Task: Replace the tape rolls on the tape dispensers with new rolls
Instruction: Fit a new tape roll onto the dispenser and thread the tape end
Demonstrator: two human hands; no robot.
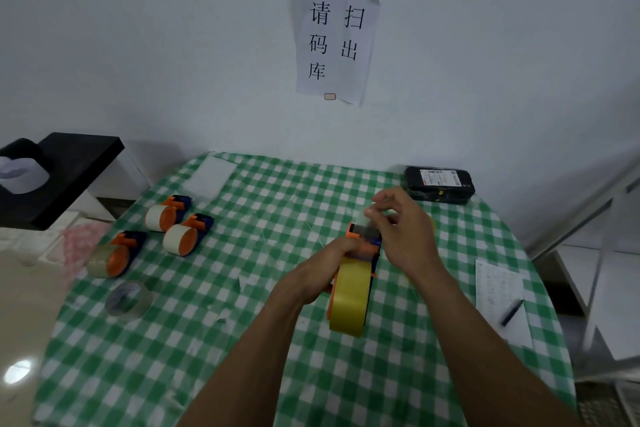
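Observation:
An orange and blue tape dispenser point(364, 242) with a yellow tape roll point(349, 298) on it stands at the middle of the checked table. My left hand point(322, 270) grips its left side near the handle. Over the cutter end, my right hand point(403, 229) pinches the clear tape end between thumb and fingers. At the left of the table lie three more dispensers: two with cream rolls point(162, 217) point(181, 239) and one with a clear roll point(109, 258). A loose clear tape roll point(128, 298) lies in front of them.
The green checked tablecloth point(242, 340) covers a round table against a white wall. A black wrapped parcel point(438, 184) sits at the back right. Paper with a pen point(512, 312) lies at the right edge. A black shelf point(69, 170) stands to the left.

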